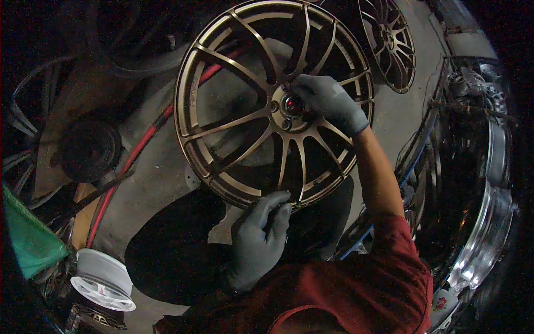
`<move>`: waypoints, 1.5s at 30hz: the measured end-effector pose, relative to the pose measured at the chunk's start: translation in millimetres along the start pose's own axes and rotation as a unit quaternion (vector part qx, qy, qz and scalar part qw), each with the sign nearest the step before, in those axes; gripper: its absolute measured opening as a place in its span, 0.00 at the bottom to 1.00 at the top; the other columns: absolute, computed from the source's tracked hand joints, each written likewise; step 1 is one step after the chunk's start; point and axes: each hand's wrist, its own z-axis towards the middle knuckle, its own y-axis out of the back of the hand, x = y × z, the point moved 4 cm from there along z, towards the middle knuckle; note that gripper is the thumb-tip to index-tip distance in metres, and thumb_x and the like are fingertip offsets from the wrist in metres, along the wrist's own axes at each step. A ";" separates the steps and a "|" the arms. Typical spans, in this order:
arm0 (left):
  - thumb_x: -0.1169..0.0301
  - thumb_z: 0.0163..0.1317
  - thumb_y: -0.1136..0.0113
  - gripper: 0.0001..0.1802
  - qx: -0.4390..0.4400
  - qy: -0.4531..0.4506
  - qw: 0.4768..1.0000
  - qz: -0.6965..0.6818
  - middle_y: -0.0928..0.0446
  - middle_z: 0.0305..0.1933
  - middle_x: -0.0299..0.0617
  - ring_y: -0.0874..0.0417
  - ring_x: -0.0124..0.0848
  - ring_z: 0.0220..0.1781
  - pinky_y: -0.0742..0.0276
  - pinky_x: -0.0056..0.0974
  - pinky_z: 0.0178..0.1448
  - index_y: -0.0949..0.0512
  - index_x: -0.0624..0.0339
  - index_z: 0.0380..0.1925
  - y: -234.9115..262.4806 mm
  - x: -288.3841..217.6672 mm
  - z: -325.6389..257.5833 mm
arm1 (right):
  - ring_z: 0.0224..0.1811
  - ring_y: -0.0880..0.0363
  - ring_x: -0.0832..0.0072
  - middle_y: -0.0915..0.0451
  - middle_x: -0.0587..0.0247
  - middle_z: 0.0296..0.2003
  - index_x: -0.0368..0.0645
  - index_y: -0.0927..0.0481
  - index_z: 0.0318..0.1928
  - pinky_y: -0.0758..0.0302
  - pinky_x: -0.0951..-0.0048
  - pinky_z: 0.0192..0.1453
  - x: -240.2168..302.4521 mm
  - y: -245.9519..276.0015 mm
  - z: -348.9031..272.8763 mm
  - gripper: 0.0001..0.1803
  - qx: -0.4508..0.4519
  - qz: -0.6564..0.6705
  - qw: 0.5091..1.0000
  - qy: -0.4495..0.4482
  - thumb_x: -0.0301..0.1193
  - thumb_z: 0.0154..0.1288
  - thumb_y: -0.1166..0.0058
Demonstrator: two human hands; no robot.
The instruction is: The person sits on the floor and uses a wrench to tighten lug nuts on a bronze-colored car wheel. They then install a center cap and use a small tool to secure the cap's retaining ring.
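A bronze multi-spoke wheel rim (pixel 257 146) stands tilted before me, its near edge by my knees. My right hand (pixel 332 103), in a grey glove, reaches over the hub. Its fingers are bunched at a bolt hole beside the dark centre cap (pixel 292 104), which has a red mark; what they hold, if anything, is hidden. My left hand (pixel 258 239), also grey-gloved, is at the rim's near edge. Its fingers and thumb curl toward each other, with a tiny yellowish spot by the tips; I cannot make out what is between them.
Another bronze wheel (pixel 389 39) is at the far right. A red hose (pixel 136 147) crosses the concrete floor on the left. A white wheel (pixel 103 281) lies near left, below a green cloth-like sheet (pixel 33 239). Shiny metal wheels (pixel 484 239) line the right side.
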 end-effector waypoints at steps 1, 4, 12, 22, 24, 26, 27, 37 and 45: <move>0.74 0.75 0.40 0.11 0.002 -0.006 1.000 0.004 0.16 0.42 0.38 0.20 0.20 0.41 0.22 0.30 0.48 0.19 0.67 0.53 -0.3 -0.1 0.3 | 0.42 0.14 0.47 0.15 0.44 0.38 0.41 0.17 0.49 0.20 0.56 0.45 -0.3 0.1 -0.7 0.12 0.002 0.001 1.000 -0.003 0.36 0.76 0.45; 0.74 0.76 0.40 0.11 -0.001 -0.016 1.000 0.003 0.17 0.40 0.37 0.21 0.19 0.38 0.23 0.30 0.43 0.19 0.66 0.53 -1.2 0.2 0.8 | 0.44 0.15 0.46 0.15 0.45 0.40 0.43 0.17 0.49 0.20 0.51 0.47 -3.4 -0.9 -1.7 0.13 0.001 -0.005 1.000 -0.010 0.38 0.74 0.44; 0.75 0.73 0.38 0.10 -0.006 0.040 0.999 0.006 0.14 0.43 0.48 0.13 0.29 0.43 0.18 0.36 0.48 0.18 0.65 0.52 1.6 -2.1 0.9 | 0.44 0.13 0.48 0.14 0.45 0.40 0.41 0.17 0.51 0.19 0.55 0.48 -5.7 2.6 -22.0 0.13 -0.082 0.072 0.994 -0.014 0.35 0.72 0.43; 0.70 0.79 0.46 0.10 -0.067 0.097 0.988 -0.104 0.26 0.34 0.31 0.29 0.18 0.34 0.33 0.27 0.36 0.18 0.59 0.52 4.3 -6.1 -2.1 | 0.46 0.14 0.52 0.14 0.44 0.42 0.35 0.19 0.53 0.19 0.61 0.51 17.7 -23.7 -160.6 0.14 -0.052 0.185 0.966 -0.173 0.28 0.70 0.41; 0.72 0.78 0.46 0.10 -0.060 0.085 0.991 -0.084 0.24 0.34 0.33 0.26 0.19 0.36 0.29 0.30 0.39 0.17 0.60 0.51 5.2 -7.2 -1.5 | 0.49 0.18 0.41 0.15 0.43 0.43 0.36 0.20 0.52 0.20 0.52 0.53 26.0 -40.4 -177.8 0.15 -0.052 0.103 0.988 -0.100 0.25 0.65 0.41; 0.73 0.76 0.43 0.08 -0.062 0.016 0.997 -0.034 0.21 0.36 0.38 0.21 0.26 0.38 0.25 0.35 0.42 0.18 0.62 0.49 0.3 -10.0 -4.0 | 0.49 0.19 0.40 0.16 0.43 0.42 0.36 0.20 0.52 0.21 0.49 0.53 28.7 -57.6 -175.0 0.16 -0.038 0.075 0.995 -0.060 0.24 0.64 0.41; 0.72 0.75 0.41 0.07 -0.054 -0.048 0.997 0.008 0.19 0.37 0.41 0.18 0.32 0.38 0.23 0.38 0.43 0.18 0.63 0.47 -6.4 -9.6 -4.8 | 0.50 0.19 0.40 0.17 0.43 0.42 0.36 0.20 0.52 0.22 0.48 0.54 33.4 -67.6 -173.5 0.16 -0.031 0.062 0.997 -0.035 0.24 0.63 0.41; 0.71 0.69 0.36 0.07 0.150 -0.146 0.978 -0.012 0.23 0.33 0.45 0.18 0.43 0.32 0.23 0.46 0.36 0.16 0.56 0.45 -30.6 -16.3 -49.9 | 0.67 0.24 0.54 0.21 0.48 0.65 0.44 0.22 0.65 0.30 0.59 0.73 -68.7 -175.8 -137.1 0.27 0.218 -0.094 0.969 0.063 0.38 0.67 0.40; 0.69 0.67 0.35 0.08 0.149 -0.194 0.969 -0.035 0.27 0.30 0.45 0.21 0.44 0.30 0.26 0.48 0.33 0.18 0.57 0.44 -35.6 -9.0 -66.7 | 0.65 0.22 0.57 0.21 0.46 0.65 0.39 0.22 0.65 0.27 0.61 0.69 -92.4 -193.7 -150.0 0.21 0.173 0.155 0.938 -0.258 0.32 0.76 0.52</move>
